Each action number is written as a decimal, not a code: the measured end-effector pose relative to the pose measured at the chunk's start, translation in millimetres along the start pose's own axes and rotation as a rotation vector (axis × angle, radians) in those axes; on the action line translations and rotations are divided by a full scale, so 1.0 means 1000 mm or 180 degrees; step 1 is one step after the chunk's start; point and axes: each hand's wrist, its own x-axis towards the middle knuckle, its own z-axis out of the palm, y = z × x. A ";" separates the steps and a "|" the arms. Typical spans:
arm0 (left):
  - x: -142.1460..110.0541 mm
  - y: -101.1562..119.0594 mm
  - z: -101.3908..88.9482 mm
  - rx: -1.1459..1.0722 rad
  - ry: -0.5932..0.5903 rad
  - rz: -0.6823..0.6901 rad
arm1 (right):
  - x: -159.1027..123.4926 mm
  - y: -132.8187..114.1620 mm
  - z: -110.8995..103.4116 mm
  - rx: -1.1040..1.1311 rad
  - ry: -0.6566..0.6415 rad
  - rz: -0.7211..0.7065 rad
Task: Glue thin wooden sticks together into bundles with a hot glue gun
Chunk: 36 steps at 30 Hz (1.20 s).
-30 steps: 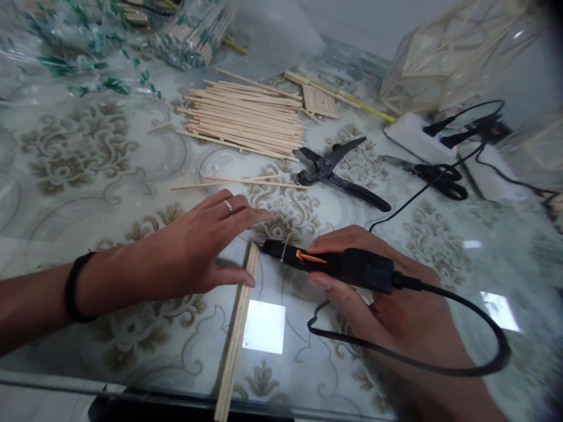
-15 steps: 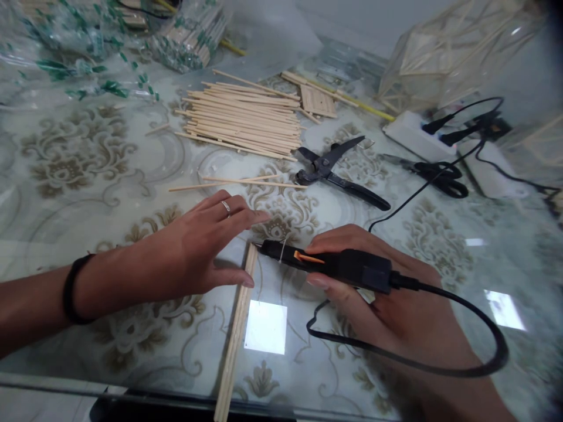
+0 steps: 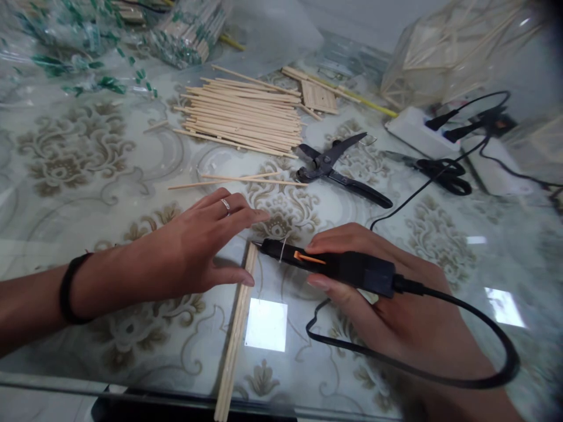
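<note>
A slim strip of wooden sticks [image 3: 235, 337] lies lengthwise in front of me, its lower end reaching past the table's front edge. My left hand [image 3: 197, 243] spreads over the table to the left of it, fingers stretched out, with the thumb tip touching the strip near its upper end. In my right hand [image 3: 378, 310] is a black corded hot glue gun [image 3: 338, 266] with an orange lever. Its metal tip meets the upper end of the strip. A thin whitish loop goes round the front of its body.
Beyond my hands lie two loose sticks [image 3: 237, 180], a pile of sticks [image 3: 246, 114] and black cutting pliers [image 3: 329, 167]. Scissors [image 3: 440, 173] and a white power strip [image 3: 424, 132] with cables are to the right. Bagged sticks [image 3: 189, 35] and a stick frame [image 3: 444, 53] stand behind.
The view has shifted slightly. The glue gun's cord loop has swung a little outward to the right; both hands, the tip and the strip stay nearly where they were.
</note>
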 end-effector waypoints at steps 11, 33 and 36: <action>0.002 0.000 0.000 0.0063 -0.0012 0.0033 | 0.000 -0.002 -0.001 0.0006 -0.0053 0.0016; 0.003 0.002 -0.001 -0.0038 0.0008 -0.0006 | -0.003 0.002 0.000 -0.0072 -0.0065 0.0032; 0.004 0.000 -0.001 -0.0083 0.0037 0.0000 | -0.002 0.002 0.001 -0.0062 -0.0069 0.0036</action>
